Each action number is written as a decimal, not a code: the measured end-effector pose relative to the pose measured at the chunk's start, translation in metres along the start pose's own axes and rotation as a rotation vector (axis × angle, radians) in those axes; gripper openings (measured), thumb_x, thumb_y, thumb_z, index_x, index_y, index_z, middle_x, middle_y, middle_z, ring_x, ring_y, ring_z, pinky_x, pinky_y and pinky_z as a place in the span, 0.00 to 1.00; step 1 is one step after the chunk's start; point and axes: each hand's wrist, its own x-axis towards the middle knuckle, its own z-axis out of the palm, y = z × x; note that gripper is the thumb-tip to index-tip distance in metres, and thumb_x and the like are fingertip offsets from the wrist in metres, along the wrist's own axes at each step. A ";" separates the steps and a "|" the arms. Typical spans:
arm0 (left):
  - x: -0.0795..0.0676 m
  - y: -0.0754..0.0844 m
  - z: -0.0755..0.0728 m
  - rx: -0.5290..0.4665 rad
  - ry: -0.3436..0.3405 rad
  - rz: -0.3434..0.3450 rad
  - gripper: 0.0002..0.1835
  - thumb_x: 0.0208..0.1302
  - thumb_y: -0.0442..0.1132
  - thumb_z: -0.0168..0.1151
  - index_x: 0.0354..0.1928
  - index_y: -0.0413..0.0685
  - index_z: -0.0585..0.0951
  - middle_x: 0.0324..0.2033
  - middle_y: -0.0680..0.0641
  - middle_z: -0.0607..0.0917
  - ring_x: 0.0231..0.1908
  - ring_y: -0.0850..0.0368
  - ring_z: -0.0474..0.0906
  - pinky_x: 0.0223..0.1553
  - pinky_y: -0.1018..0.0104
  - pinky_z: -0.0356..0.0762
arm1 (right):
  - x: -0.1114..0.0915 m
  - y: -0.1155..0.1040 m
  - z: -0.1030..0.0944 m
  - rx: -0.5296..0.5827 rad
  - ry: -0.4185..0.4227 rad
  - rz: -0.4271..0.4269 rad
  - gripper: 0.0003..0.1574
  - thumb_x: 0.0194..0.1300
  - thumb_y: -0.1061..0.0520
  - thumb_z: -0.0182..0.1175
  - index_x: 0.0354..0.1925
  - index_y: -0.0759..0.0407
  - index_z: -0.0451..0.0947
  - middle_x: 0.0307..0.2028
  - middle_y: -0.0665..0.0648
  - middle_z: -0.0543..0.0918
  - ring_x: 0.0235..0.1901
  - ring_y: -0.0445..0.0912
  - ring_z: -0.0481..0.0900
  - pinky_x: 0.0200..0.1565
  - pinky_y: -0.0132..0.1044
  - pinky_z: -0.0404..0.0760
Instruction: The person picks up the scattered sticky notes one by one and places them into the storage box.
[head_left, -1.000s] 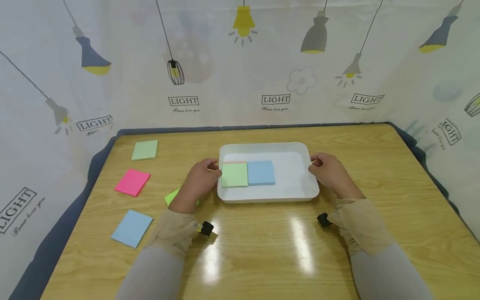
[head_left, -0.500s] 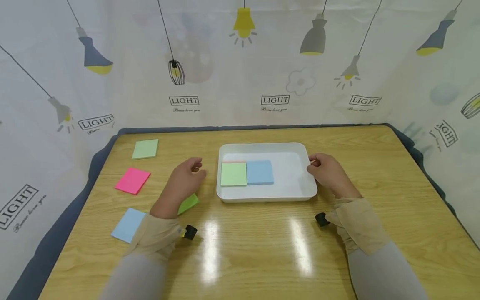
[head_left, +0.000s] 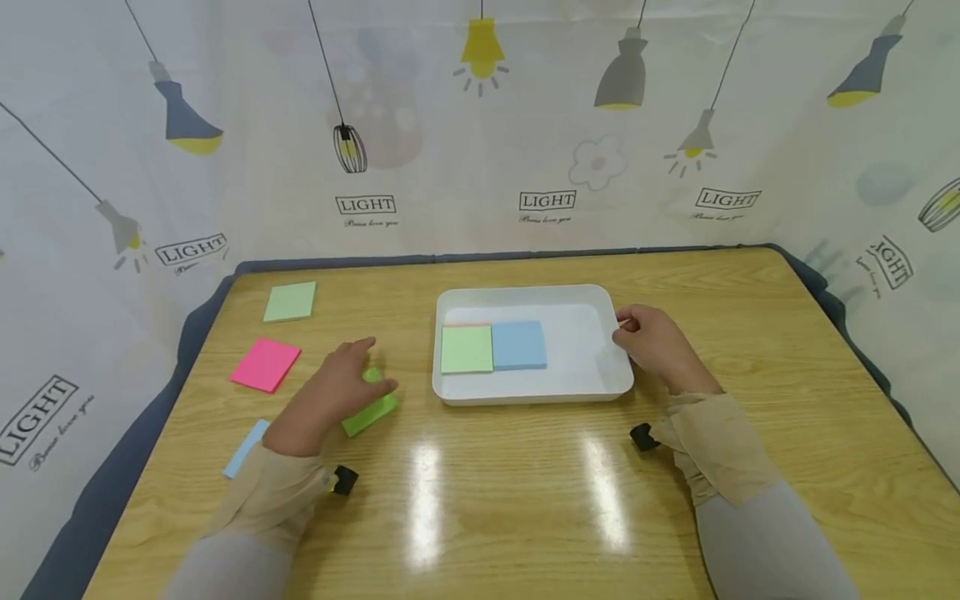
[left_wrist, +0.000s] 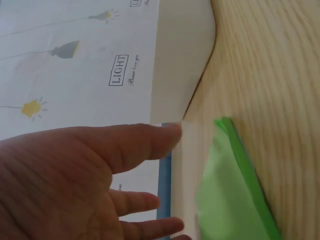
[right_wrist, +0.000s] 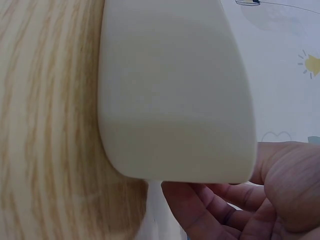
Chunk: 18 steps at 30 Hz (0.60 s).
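Observation:
In the head view my left hand (head_left: 330,396) hovers over a bright green sticky note pad (head_left: 371,417), fingers spread and holding nothing. The left wrist view shows the thumb extended beside that pad, whose top sheet lifts a little at one corner. At the right end of a white tray (head_left: 588,342), my right hand (head_left: 660,346) grips the rim with thumb and curled fingers. Inside the tray, a light green sticky note pad (head_left: 467,350) lies at the left, with a thin orange edge showing behind it. A blue sticky note pad (head_left: 520,346) sits right beside it.
Down the left side of the wooden table (head_left: 510,483) lie a pale green pad (head_left: 290,302), a pink pad (head_left: 266,364) and another blue pad (head_left: 244,452), partly hidden by my left forearm. A lamp-printed curtain (head_left: 465,167) hangs behind the table.
My left hand has let go of the tray's left end and moved left and nearer to me, over the bright green pad. The right hand stays at the tray.

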 end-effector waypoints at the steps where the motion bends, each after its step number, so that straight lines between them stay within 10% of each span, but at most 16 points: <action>1: -0.002 -0.001 0.000 0.017 -0.015 -0.006 0.48 0.70 0.53 0.64 0.80 0.34 0.54 0.76 0.26 0.60 0.77 0.27 0.51 0.74 0.31 0.58 | 0.000 0.000 0.000 -0.002 0.000 0.000 0.29 0.76 0.56 0.51 0.69 0.67 0.70 0.54 0.66 0.77 0.49 0.56 0.74 0.45 0.41 0.76; 18: -0.020 -0.014 0.007 0.233 0.016 0.039 0.48 0.61 0.56 0.74 0.71 0.29 0.68 0.59 0.29 0.75 0.55 0.35 0.72 0.51 0.42 0.80 | 0.001 0.002 -0.002 0.021 -0.010 0.020 0.29 0.76 0.55 0.51 0.70 0.65 0.70 0.55 0.66 0.77 0.50 0.56 0.74 0.46 0.42 0.76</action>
